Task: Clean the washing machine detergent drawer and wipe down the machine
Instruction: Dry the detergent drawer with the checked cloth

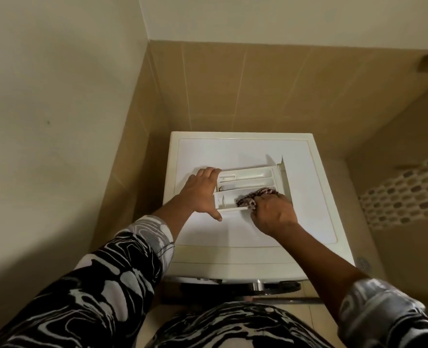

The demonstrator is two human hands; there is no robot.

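Left grip [200,192] seemingly clasps the drawer [248,175]; right grip [274,213] clutches the cloth [263,191]. Hard scrubbing may skid the drawer off the machine [233,151].

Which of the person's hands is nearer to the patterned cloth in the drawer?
Right. The right hand holds the patterned cloth inside the detergent drawer's near compartment. The left hand holds the drawer's left end, apart from the cloth.
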